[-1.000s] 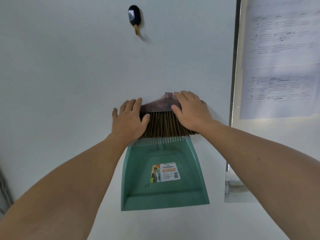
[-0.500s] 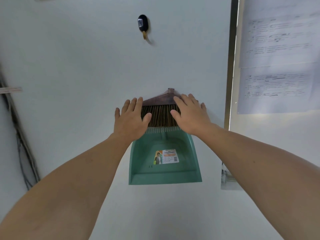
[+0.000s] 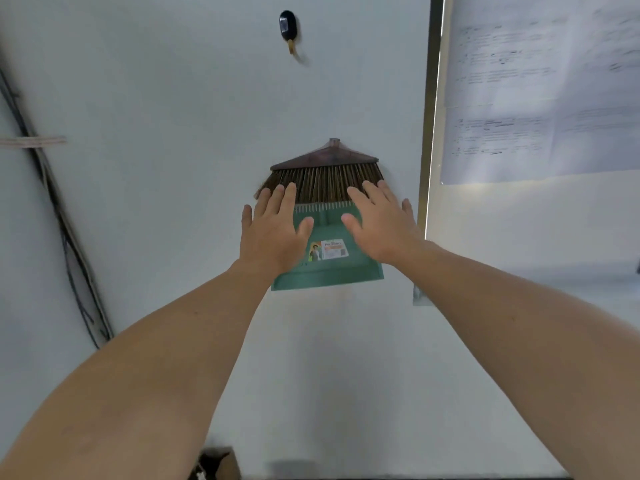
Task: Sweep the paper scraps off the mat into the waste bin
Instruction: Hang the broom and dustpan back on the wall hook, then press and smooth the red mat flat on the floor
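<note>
Left grip (image 3: 273,233): released, fingers straight and slightly spread, holding nothing. Right grip (image 3: 381,226): same, released, palm toward the wall (image 3: 173,133).

Green dustpan (image 3: 329,277) hangs flat against the wall between and under both grips; each thumb lies over its upper part. Contact or not, cannot tell.

Broom head (image 3: 325,157), brown, just beyond the fingertips; bristles (image 3: 322,183) point down to the pan's comb edge. Left fingertips overlap the bristle ends.

Sticker (image 3: 329,249) on the pan, between the two thumbs: small figure, orange band, barcode. Text too blurred to read.

Black hook (image 3: 287,29) well above the grips. Printed sheets (image 3: 540,88) past the right grip, lines unreadable. Cables (image 3: 52,202) far beyond the left grip.
</note>
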Tool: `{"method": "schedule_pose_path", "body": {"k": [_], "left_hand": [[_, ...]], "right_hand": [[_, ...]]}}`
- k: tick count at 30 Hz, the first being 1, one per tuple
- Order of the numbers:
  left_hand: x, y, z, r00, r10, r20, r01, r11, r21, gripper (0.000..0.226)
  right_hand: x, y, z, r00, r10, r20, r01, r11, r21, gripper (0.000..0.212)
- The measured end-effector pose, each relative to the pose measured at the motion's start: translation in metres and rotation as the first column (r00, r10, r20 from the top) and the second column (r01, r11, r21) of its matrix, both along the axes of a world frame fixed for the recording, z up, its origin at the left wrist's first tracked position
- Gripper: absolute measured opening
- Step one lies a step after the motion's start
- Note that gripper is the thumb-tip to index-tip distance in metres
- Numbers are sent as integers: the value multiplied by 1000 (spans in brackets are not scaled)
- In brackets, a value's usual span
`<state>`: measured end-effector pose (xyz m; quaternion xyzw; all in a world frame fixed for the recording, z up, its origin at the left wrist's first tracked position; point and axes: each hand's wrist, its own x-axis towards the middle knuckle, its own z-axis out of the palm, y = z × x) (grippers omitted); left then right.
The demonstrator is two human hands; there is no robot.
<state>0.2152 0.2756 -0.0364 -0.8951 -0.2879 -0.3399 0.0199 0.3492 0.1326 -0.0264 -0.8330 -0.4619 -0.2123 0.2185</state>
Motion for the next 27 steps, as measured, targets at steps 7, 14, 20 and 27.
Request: {"method": "schedule_pose_path", "body": {"k": [7, 14, 20, 27], "left_hand": [[-59, -66, -64, 997, 2, -72, -8, 997, -77, 68], [-94, -126, -151, 981, 9, -196, -48, 980, -195, 67], [-106, -193, -257, 947, 6, -320, -110, 945, -307, 66], [-111, -307, -399, 903, 48, -428, -252, 865, -434, 67]], "right_hand": [[-67, -64, -58, 997, -64, -43, 60, 994, -95, 62], [-103, -124, -155, 988, -70, -137, 36, 972, -232, 65], [-110, -186, -258, 962, -65, -264, -26, 944, -329, 63], [-112, -299, -410, 893, -82, -444, -134, 891, -434, 61]]}}
